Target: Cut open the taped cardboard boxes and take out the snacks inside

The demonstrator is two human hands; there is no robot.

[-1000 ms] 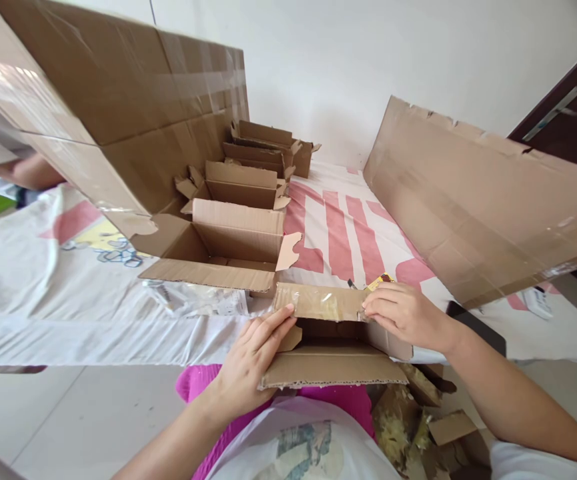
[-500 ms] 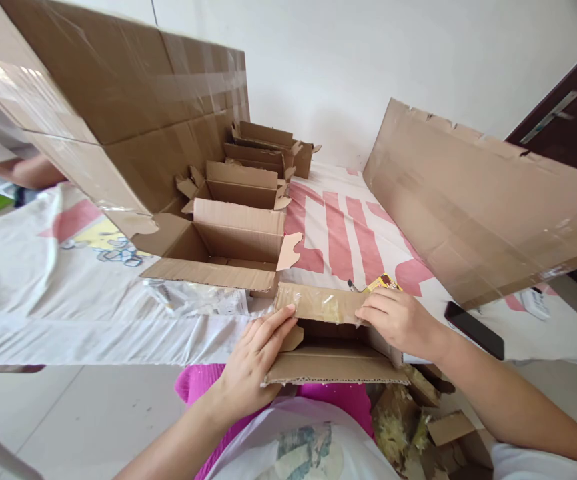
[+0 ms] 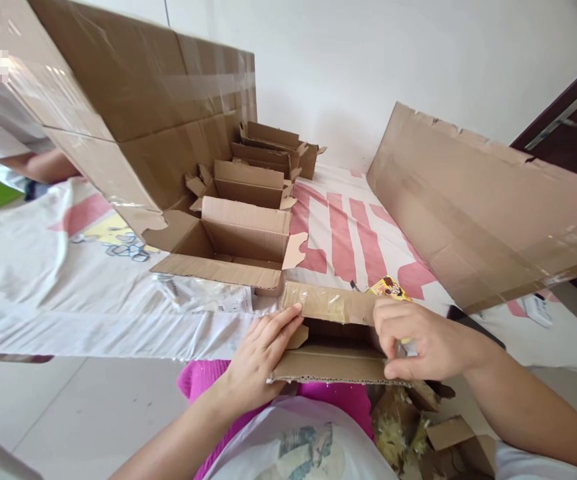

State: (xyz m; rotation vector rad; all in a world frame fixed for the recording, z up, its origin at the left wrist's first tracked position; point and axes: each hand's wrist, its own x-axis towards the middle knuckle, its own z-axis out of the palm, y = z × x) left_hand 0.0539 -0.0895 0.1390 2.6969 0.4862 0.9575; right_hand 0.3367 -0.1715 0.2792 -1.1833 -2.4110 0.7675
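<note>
An open cardboard box [image 3: 331, 368] sits at the table's front edge before me, its far flap [image 3: 328, 303] covered with clear, wrinkled tape. My left hand [image 3: 265, 343] holds the box's left end, fingers long and close together, a fingertip on the far flap's corner; its thumb is hidden. Over the right end, my right hand [image 3: 425, 337] is closed with curled fingers and the thumb near the front flap. A small shiny bit shows by these fingers, too unclear to name. Behind that hand lie a yellow packet [image 3: 391, 287] and a partly covered black phone [image 3: 478, 327].
Several open boxes [image 3: 235, 275] stand in a row at the left, beside a tall cardboard panel [image 3: 208, 100]. Another panel [image 3: 488, 207] leans at the right. A plastic bag [image 3: 208, 295] lies near the front edge. Scraps [image 3: 448, 433] sit below; a person's arm [image 3: 51, 165] shows far left.
My right hand has left the far flap's right corner and come nearer and rightward, its fingers now curled over the box's right end. My left hand stays in place. The view has shifted slightly.
</note>
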